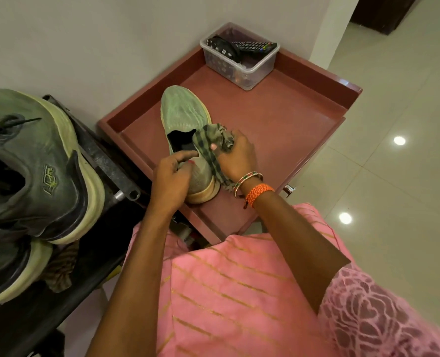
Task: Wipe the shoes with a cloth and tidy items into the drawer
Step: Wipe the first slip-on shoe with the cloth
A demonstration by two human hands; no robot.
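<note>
My pink top point(239, 292) fills the bottom of the view. My left hand point(170, 180) has its grip curled round the heel of the green shoe point(185, 117), which lies in the open drawer point(278, 119) with its toe pointing away from me. My right hand point(237, 155) clutches the checked cloth point(211, 148) against the shoe's collar. A clear box point(242, 70) sits in the drawer's far corner. To my left, dark sneakers point(36, 161) rest on a black rack point(103, 161).
</note>
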